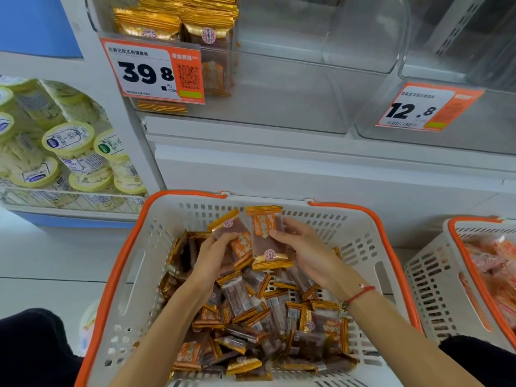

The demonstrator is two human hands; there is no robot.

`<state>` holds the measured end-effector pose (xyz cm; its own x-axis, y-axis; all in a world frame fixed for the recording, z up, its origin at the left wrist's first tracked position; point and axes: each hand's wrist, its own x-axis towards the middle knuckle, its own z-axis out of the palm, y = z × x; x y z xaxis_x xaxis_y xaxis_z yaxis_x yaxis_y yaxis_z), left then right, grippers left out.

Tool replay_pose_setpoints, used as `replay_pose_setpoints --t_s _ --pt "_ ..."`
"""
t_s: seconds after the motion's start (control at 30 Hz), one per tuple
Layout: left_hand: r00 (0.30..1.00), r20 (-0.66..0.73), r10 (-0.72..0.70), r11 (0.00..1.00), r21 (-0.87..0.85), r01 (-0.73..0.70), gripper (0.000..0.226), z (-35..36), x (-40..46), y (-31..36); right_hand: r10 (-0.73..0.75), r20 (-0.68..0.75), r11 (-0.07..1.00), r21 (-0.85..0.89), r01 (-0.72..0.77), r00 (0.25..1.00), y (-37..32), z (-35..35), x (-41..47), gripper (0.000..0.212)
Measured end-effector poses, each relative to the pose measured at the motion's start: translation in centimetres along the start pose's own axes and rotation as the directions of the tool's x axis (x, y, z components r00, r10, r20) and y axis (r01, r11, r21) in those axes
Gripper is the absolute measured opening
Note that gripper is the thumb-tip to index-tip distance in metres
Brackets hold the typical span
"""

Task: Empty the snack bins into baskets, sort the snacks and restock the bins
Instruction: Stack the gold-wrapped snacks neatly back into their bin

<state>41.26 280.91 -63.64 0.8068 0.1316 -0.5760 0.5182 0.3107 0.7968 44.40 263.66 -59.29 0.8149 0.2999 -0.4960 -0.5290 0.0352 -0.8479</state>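
Note:
A white basket with an orange rim (131, 263) stands on the floor, holding several gold-and-brown snack packets (251, 317). Above the pile my left hand (215, 258) grips a small stack of these packets (231, 233). My right hand (304, 252) holds another packet (265, 236) upright beside them. On the shelf above, a clear bin (279, 88) with a 39.8 price tag (153, 71) has the same packets stacked at its left end (178, 23). The rest of that bin looks bare.
A second clear bin (474, 118) with a 12.8 tag (427, 107) sits at the upper right. Another white basket (435, 277) with red-orange snacks stands at the right. Tubs with yellow-green lids (72, 152) fill a rack at the left. My dark-clothed knees flank the basket.

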Motion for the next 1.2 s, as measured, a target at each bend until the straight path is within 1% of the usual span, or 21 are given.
replay_pose_setpoints --t_s 0.13,0.2,0.3,0.37,0.43,0.53,0.6,0.67,0.73,0.8,0.83,0.87,0.9,0.93,0.97,1.0,1.03,1.07,1.1,1.17,1.2 --pt "0.998 0.007 -0.063 0.998 -0.003 0.063 0.027 0.5 0.6 -0.2 -0.028 -0.156 0.999 0.021 0.031 0.987 0.7 -0.4 0.2 0.031" --pt "0.996 0.015 -0.09 0.995 0.048 0.09 0.038 0.9 0.9 -0.2 0.007 -0.217 0.989 0.143 0.025 0.976 0.8 -0.5 0.5 0.043" --pt "0.996 0.007 -0.09 0.993 0.072 0.089 0.036 1.4 0.8 -0.3 0.008 -0.241 0.947 0.313 0.07 0.971 1.3 -0.9 0.7 0.058" --pt "0.995 0.019 -0.103 0.991 0.088 0.101 0.043 1.5 0.8 -0.9 -0.029 -0.211 0.953 0.29 0.091 0.977 1.5 -0.8 0.6 0.061" --pt "0.992 0.069 -0.105 0.992 0.074 0.1 0.048 1.9 0.3 -1.6 -0.058 -0.241 0.959 0.255 0.121 0.969 1.9 -0.3 0.6 0.049" --pt "0.989 0.139 -0.058 0.998 0.031 0.054 0.061 2.4 -0.4 -2.8 -0.042 -0.486 0.981 0.146 0.128 0.873 3.6 0.8 0.5 0.03" --pt "0.994 0.11 -0.021 1.0 0.025 0.019 0.059 2.8 -0.5 -3.3 -0.008 -0.572 0.996 0.066 0.056 0.82 5.2 1.6 0.2 0.027" --pt "1.0 0.008 -0.002 1.0 0.002 0.002 0.048 2.5 -0.3 -3.8 0.041 -0.546 0.999 0.004 -0.046 0.837 6.4 2.3 -0.2 0.03" --pt "0.998 -0.058 0.01 0.998 -0.059 -0.014 0.05 1.7 0.1 -4.2 0.077 -0.441 0.992 -0.058 -0.114 0.894 6.7 2.3 -0.3 0.036" --pt "0.993 -0.117 0.032 0.997 -0.071 -0.041 0.057 0.6 0.4 -4.2 0.114 -0.21 0.986 -0.092 -0.136 0.971 6.2 1.2 -0.1 0.041" --pt "0.988 -0.146 0.05 0.997 -0.051 -0.058 0.058 0.2 0.5 -3.9 0.14 -0.078 0.975 -0.164 -0.151 0.987 5.8 0.3 -0.2 0.041" --pt "0.982 -0.173 0.073 0.996 -0.033 -0.08 0.057 -0.3 0.6 -3.6 0.178 0.032 0.933 -0.324 -0.158 0.984 5.8 -1.0 -0.1 0.041" --pt "0.978 -0.186 0.097 0.995 -0.02 -0.102 0.053 -0.6 0.9 -3.3 0.229 0.105 0.824 -0.55 -0.136 0.968 6.2 -2.6 0.0 0.038" --pt "0.974 -0.192 0.122 0.992 -0.007 -0.125 0.048 -0.9 1.0 -3.0 0.302 0.13 0.62 -0.779 -0.091 0.944 6.8 -4.1 0.1 0.033" --pt "0.973 -0.187 0.132 0.991 0.001 -0.135 0.044 -1.0 1.1 -2.6 0.384 0.132 0.376 -0.926 -0.025 0.914 7.9 -5.4 0.1 0.033" --pt "0.975 -0.182 0.127 0.991 -0.009 -0.131 0.042 -1.0 1.0 -2.2 0.466 0.115 0.175 -0.984 0.036 0.877 9.3 -6.6 0.0 0.038" --pt "0.979 -0.174 0.106 0.993 -0.033 -0.114 0.039 -1.0 1.2 -2.1 0.524 0.093 0.046 -0.996 0.08 0.847 10.9 -7.5 -0.2 0.039" --pt "0.983 -0.164 0.081 0.994 -0.06 -0.092 0.037 -1.0 1.3 -1.9 0.531 0.074 -0.023 -0.995 0.102 0.844 12.3 -7.8 -0.6 0.034" --pt "0.987 -0.15 0.058 0.995 -0.074 -0.07 0.036 -1.1 1.3 -1.8 0.491 0.075 -0.051 -0.992 0.115 0.868 13.5 -7.9 -0.9 0.025" --pt "0.995 -0.101 0.011 0.996 -0.084 -0.02 0.037 -1.1 0.9 -1.5 0.38 0.063 -0.032 -0.996 0.081 0.923 14.6 -8.2 -1.1 0.018" --pt "0.997 -0.078 -0.01 0.996 -0.095 0.003 0.037 -1.1 0.7 -1.3 0.32 0.03 0.025 -0.999 0.024 0.947 14.3 -8.2 -1.0 0.02"
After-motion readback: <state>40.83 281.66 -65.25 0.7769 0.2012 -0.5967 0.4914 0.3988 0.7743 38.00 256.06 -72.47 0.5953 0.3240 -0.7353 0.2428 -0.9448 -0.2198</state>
